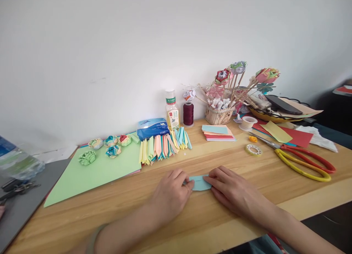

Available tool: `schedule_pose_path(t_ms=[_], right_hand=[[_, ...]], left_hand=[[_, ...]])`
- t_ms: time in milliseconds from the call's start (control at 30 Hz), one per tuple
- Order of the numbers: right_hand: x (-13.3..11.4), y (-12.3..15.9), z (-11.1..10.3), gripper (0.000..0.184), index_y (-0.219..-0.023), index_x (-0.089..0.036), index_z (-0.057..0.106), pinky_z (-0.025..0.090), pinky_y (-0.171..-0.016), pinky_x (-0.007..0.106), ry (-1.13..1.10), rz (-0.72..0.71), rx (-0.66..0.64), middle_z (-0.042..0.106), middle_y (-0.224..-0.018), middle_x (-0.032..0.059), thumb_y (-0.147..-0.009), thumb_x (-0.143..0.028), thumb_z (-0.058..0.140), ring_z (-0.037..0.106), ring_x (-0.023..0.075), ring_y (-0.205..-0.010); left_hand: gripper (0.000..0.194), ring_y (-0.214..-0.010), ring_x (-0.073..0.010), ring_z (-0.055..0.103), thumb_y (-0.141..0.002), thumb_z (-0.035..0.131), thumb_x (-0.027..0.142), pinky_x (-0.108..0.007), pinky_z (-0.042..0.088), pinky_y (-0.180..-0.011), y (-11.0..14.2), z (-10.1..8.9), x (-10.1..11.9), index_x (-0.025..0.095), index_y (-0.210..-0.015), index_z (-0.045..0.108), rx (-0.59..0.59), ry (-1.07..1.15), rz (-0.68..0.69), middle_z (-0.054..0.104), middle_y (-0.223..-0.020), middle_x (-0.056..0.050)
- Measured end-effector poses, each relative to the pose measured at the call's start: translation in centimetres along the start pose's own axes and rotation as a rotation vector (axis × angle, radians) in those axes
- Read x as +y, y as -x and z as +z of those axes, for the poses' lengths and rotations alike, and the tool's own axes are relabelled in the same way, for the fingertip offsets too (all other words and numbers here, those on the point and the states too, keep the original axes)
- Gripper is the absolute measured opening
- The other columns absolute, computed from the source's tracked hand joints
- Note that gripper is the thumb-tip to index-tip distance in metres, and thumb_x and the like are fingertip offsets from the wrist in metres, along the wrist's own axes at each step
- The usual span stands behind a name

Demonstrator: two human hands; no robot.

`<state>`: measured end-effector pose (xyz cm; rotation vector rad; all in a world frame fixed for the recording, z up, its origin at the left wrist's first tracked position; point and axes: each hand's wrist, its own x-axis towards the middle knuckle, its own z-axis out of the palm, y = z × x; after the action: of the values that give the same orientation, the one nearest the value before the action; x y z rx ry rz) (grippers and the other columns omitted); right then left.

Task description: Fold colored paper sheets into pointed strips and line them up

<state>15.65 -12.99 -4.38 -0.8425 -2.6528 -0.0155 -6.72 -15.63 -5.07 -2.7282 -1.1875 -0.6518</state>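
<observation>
Near the middle of the table's (pixel 154 224) front edge, our left hand (pixel 174 189) pinches the left end of a blue paper strip (pixel 199 184), and our right hand (pixel 233 189) has its fingertips closed on the right end. A line along the strip looks like a crease, so we judge this piece to be only partly folded. Toward the left edge, a green sheet (pixel 101 180) carries five paper rosettes (pixel 87 158) that look complete. Toward the right edge lie scissors (pixel 295 153), which neither of our hands touches. Past our hands, a row of folded paper pieces (pixel 158 147) sits close together; their folding seems done, though they are not joined into flowers. To their right, a stack of paper strips (pixel 218 133) lies flat, so those appear left to fold. By the back edge, a basket (pixel 220 116) holds stemmed paper flowers (pixel 224 77), apparently finished.
</observation>
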Motion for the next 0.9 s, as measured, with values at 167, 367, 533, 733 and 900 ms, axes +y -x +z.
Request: schedule_pose_path(t_ms=[167, 367, 533, 733, 900], right_hand=[[0.1, 0.2, 0.1, 0.022, -0.095, -0.017, 0.061, 0.046, -0.065, 0.032, 0.043, -0.065, 0.078, 0.062, -0.079, 0.0067, -0.092, -0.015, 0.039, 0.057, 0.0194, -0.073], [0.2, 0.2, 0.3, 0.021, -0.084, -0.019, 0.059, 0.048, -0.067, 0.031, -0.143, 0.054, 0.101, 0.064, -0.085, 0.0062, -0.094, -0.019, 0.041, 0.058, 0.0178, -0.077], [0.3, 0.0, 0.7, 0.018, -0.085, -0.020, 0.060, 0.050, -0.070, 0.032, -0.297, 0.180, 0.080, 0.062, -0.088, 0.0064, -0.092, -0.018, 0.043, 0.058, 0.0182, -0.080], [-0.2, -0.7, 0.8, 0.016, -0.074, -0.019, 0.058, 0.049, -0.067, 0.033, -0.342, 0.322, 0.069, 0.061, -0.081, 0.0059, -0.086, -0.016, 0.047, 0.058, 0.0192, -0.075], [-0.3, -0.9, 1.0, 0.015, -0.073, -0.019, 0.057, 0.047, -0.066, 0.034, -0.305, 0.376, 0.055, 0.060, -0.078, 0.0052, -0.084, -0.015, 0.048, 0.057, 0.0195, -0.073]], left_hand=[[0.013, -0.085, -0.0185, 0.053, -0.083, 0.063, 0.018, -0.032, 0.047, -0.071, 0.0, 0.1, -0.3, 0.023, -0.092, 0.071, -0.025, 0.242, -0.196, 0.062, -0.086, -0.003], [0.010, -0.086, -0.0193, 0.056, -0.070, 0.076, 0.017, -0.034, 0.049, -0.076, -0.3, -0.2, -0.1, 0.024, -0.076, 0.072, -0.010, 0.495, -0.545, 0.069, -0.081, 0.001], [0.003, -0.084, -0.0199, 0.055, -0.075, 0.071, 0.023, -0.037, 0.048, -0.076, -0.4, -0.3, 0.1, 0.023, -0.072, 0.070, 0.019, 0.485, -0.569, 0.070, -0.077, 0.001], [0.005, -0.084, -0.0218, 0.055, -0.073, 0.072, 0.021, -0.041, 0.045, -0.078, -0.6, -0.2, 0.3, 0.024, -0.069, 0.071, 0.040, 0.479, -0.606, 0.070, -0.075, 0.001], [0.006, -0.087, -0.0217, 0.054, -0.072, 0.073, 0.020, -0.042, 0.042, -0.080, -0.9, -0.2, 0.4, 0.024, -0.068, 0.070, 0.004, 0.444, -0.647, 0.069, -0.075, 0.002]])
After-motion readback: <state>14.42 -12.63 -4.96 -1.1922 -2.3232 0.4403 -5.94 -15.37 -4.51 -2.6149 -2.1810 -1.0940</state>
